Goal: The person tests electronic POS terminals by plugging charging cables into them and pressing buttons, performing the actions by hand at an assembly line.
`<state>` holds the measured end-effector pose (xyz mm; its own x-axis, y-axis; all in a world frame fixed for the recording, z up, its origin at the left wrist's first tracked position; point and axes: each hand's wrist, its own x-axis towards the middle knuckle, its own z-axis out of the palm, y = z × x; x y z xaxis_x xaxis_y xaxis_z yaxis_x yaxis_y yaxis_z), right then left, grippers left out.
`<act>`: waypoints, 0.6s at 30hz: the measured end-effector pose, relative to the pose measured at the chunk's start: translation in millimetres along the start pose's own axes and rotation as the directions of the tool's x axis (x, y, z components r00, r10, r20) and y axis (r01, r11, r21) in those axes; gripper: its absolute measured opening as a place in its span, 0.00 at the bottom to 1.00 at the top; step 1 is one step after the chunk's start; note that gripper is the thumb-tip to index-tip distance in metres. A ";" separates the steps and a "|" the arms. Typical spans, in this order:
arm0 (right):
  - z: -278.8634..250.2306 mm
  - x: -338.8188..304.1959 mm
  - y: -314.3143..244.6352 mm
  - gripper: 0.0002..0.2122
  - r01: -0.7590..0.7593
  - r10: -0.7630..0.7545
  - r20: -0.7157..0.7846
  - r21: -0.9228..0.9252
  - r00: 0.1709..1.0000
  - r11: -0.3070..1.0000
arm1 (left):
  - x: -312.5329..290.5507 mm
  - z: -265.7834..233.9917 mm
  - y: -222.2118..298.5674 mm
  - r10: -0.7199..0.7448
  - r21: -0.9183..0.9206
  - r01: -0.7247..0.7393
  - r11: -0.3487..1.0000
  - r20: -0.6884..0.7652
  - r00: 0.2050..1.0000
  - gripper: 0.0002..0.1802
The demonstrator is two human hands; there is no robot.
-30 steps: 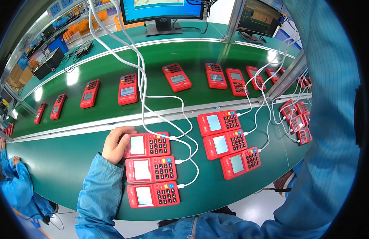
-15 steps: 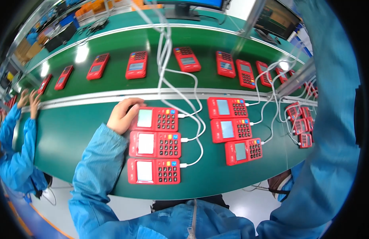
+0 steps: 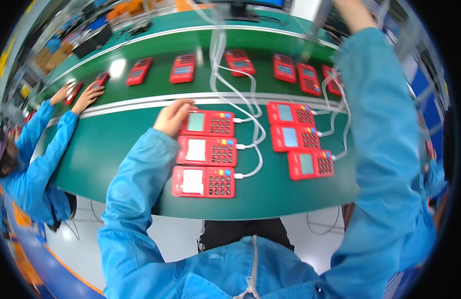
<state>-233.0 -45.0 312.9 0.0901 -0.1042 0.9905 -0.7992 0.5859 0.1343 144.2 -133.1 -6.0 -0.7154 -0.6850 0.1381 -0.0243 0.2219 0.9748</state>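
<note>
My left hand point(image 3: 174, 117) is closed around the left end of a red payment terminal point(image 3: 221, 123), the farthest of three in a column. Below it lie a second red terminal point(image 3: 223, 151) and a third red terminal point(image 3: 220, 182), both with brightly lit screens. White cables point(image 3: 253, 145) plug into their right ends. High at the upper right, my right hand point(image 3: 356, 15) is raised and blurred, its fingers cut off by the picture's edge. Under that arm's left side is another group of three cabled terminals point(image 3: 305, 138).
Several red terminals point(image 3: 182, 69) stand spaced along the green strip behind a metal rail point(image 3: 140, 101). At left, a co-worker's hands point(image 3: 87, 98) touch terminals there. A cable bundle point(image 3: 218, 50) hangs over the strip. A monitor stand point(image 3: 239, 12) is at the back.
My right arm has swung inward, bringing the right hand into view at the upper right. My left hand stays at the same terminal. The view has shifted, and the co-worker's hands now touch terminals.
</note>
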 end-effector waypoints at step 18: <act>-261.3 -314.4 -135.3 0.12 -0.093 -0.461 -0.104 0.918 0.881 -0.385 | -13.3 -65.9 -43.2 0.036 0.149 -0.029 0.988 -0.043 0.998 0.21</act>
<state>2.1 118.6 -8.7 0.5099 -0.2780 0.8141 -0.2466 -0.9539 -0.1713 200.8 -179.4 -38.4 -0.6849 -0.7060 0.1803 -0.1072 0.3424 0.9334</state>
